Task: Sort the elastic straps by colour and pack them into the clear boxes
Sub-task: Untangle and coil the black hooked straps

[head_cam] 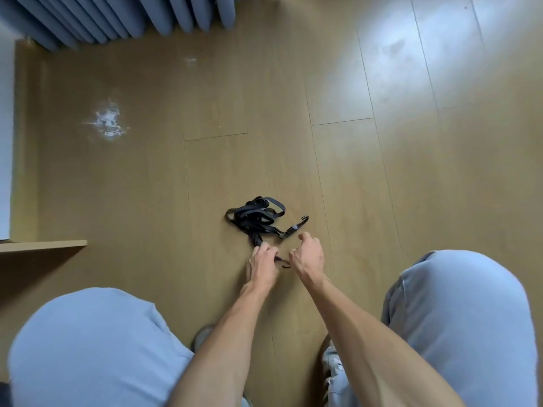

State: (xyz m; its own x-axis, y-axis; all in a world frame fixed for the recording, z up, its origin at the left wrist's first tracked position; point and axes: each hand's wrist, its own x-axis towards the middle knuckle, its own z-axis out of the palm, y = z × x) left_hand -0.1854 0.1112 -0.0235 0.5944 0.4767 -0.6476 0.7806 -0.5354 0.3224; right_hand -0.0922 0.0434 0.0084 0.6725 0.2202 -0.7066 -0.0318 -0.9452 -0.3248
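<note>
A tangled bundle of black elastic straps [256,216] lies on the wooden floor in front of me, with a black metal hook [297,226] sticking out at its right side. My left hand [263,264] is closed on the near end of a black strap that leads out of the bundle. My right hand [307,254] sits just to its right, fingers curled, pinching the same strap end between the two hands. No clear boxes are in view.
My knees in light blue trousers [88,342] flank my arms at the bottom. A blue pleated curtain [123,16] hangs at the top left. A wooden shelf edge [44,245] and white panel stand at the left. White scuff marks [107,120] stain the floor.
</note>
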